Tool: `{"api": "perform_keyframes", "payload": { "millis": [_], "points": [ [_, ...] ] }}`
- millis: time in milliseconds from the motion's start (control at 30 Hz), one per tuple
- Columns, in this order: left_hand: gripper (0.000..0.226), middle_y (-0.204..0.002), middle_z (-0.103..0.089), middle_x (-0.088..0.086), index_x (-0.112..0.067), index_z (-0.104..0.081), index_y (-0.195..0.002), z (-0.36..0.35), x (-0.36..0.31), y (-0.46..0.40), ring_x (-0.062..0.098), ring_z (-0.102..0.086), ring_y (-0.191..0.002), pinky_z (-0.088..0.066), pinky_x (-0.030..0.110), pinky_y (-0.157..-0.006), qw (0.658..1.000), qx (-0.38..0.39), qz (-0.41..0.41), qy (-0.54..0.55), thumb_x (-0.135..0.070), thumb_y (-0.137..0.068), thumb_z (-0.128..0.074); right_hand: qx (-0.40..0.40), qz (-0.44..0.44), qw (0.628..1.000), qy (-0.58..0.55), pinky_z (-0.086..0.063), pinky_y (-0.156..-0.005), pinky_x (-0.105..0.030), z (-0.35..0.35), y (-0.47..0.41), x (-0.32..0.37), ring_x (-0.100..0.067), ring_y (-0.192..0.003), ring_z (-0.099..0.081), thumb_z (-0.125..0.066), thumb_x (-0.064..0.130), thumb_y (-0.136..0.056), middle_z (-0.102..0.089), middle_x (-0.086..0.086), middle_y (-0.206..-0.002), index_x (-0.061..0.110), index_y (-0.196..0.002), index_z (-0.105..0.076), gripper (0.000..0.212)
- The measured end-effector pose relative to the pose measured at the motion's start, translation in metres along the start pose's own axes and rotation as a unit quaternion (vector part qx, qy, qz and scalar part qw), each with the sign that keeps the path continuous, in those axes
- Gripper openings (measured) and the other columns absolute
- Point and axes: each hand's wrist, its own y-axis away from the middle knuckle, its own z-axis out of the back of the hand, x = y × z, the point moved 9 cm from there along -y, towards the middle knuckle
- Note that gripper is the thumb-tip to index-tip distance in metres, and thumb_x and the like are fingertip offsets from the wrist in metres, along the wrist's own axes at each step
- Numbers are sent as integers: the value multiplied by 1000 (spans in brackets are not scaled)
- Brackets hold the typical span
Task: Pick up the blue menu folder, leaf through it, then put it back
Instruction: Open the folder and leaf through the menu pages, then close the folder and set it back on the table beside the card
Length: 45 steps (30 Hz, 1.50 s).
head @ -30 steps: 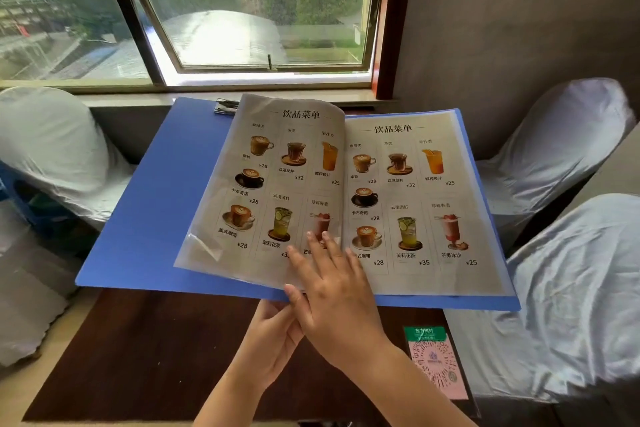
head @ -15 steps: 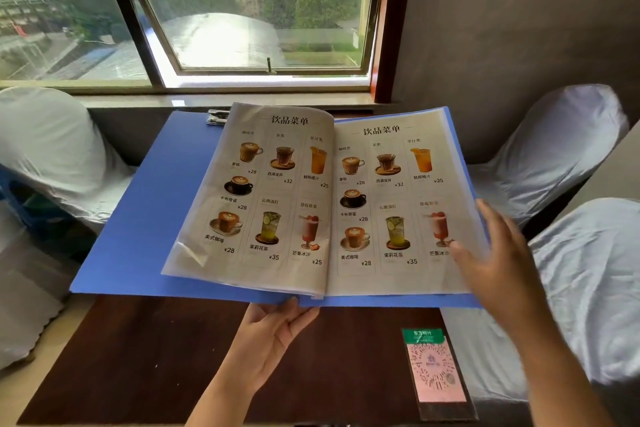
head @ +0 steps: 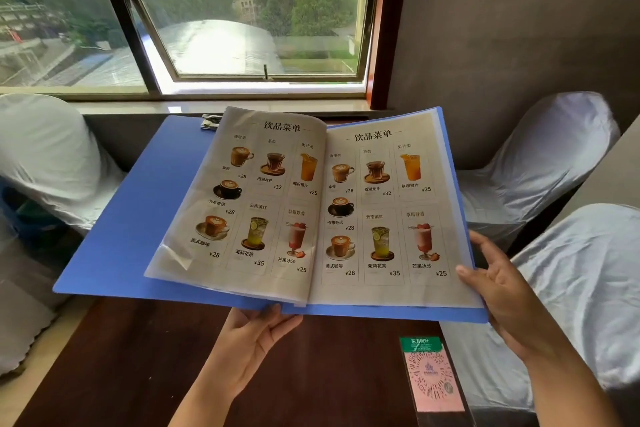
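Blue menu folder (head: 138,218), open and held above the table, slightly tilted; two clear-sleeved drink-menu pages face up, the blue cover spread wide to the left.

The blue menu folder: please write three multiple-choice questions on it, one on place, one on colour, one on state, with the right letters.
1. Where does the left hand hold the blue menu folder?
A. near its spine, from below
B. its far edge
C. its left corner

2. What colour is the table?
A. white
B. dark brown
C. green

3. The folder is:
A. shut
B. open, held up
C. flat on the table

Answers: 1 A, the fingers reach under the spine; 2 B, bare dark wood shows; 3 B, two pages show, and the right hand grips the right edge.
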Motion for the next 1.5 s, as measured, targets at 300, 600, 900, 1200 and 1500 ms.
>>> {"api": "perform_keyframes", "payload": {
  "millis": [300, 600, 900, 1200, 1500],
  "points": [
    [40, -108, -66, 6, -28, -52, -103, -19, -39, 2, 8, -68, -93, -54, 13, -67, 919, 34, -80, -384, 9, -91, -43, -3, -1, 998, -69, -59, -57, -34, -19, -9, -23, -28, -84, -71, -55, 13, -83, -74, -3, -95, 36, -121, -46, 45],
    [41, -83, -77, 4, -9, -69, -99, -11, -51, -17, 15, -71, -72, -56, 23, -55, 968, -9, -43, -247, -38, -77, -51, 43, 14, 992, -118, -59, -56, -29, -45, -5, -18, -23, -82, -72, -55, 16, -77, -75, -1, -93, 33, -121, -48, 48],
    [28, -79, -78, 3, -13, -71, -86, -2, -29, -18, 18, -72, -69, -57, 25, -53, 963, -84, -78, -245, -22, -94, -45, 29, 25, 994, -98, -53, -56, -16, -42, 8, -3, -10, -90, -69, -35, 23, -98, -73, 11, -103, 33, -122, -56, 32],
    [30, -91, -77, 4, -15, -70, -98, 1, -24, -20, 20, -72, -79, -58, 26, -58, 969, -39, -61, -238, -33, -83, -51, 86, -14, 992, -90, -56, -63, -28, -37, 8, -15, -25, -100, -67, -50, 18, -84, -68, -4, -114, 24, -129, -49, 45],
    [24, -104, -74, 3, -16, -67, -107, 49, 23, -22, 17, -68, -97, -56, 22, -71, 955, 0, 107, -277, -19, -87, -54, 18, -46, 992, 116, -51, -54, -14, -23, -9, -77, -4, -85, -68, -56, 9, -90, -73, 21, -88, 35, -99, -65, 29]
  ]
}}
